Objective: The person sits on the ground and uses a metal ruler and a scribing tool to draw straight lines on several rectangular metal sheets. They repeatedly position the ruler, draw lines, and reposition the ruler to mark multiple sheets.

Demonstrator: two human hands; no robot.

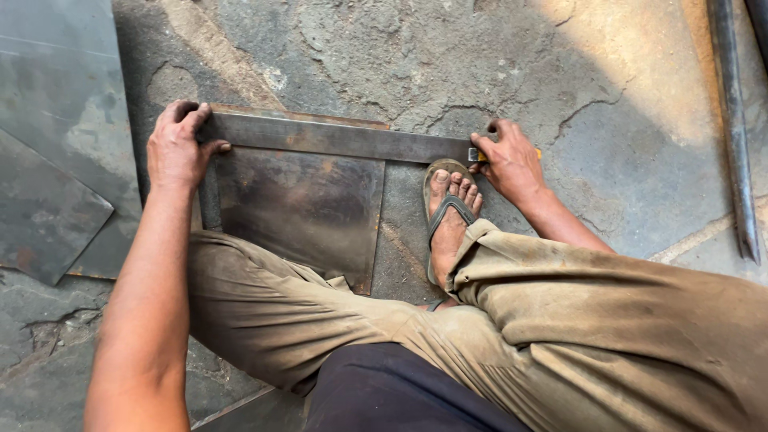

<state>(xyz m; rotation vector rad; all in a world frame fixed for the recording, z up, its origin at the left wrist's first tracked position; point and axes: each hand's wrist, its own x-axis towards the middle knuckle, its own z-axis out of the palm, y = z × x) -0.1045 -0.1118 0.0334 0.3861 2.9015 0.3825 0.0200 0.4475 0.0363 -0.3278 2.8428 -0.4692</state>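
Observation:
A steel try square (pixel 336 138) lies across the top edge of a dark metal sheet (pixel 304 212) on the cracked concrete floor. My left hand (pixel 178 148) grips the square's corner at the sheet's upper left. My right hand (pixel 509 160) sits at the right end of the blade, pinching a small marking tool with a yellow tip (pixel 478 154). My right foot in a sandal (pixel 450 220) rests beside the sheet's right edge, close under my right hand. My bent legs in dusty khaki trousers cover the sheet's lower part.
Larger grey metal sheets (pixel 56 136) lie on the floor at the left. A long steel bar (pixel 732 128) runs down the right edge. Cracked concrete (pixel 448 56) extends beyond the square.

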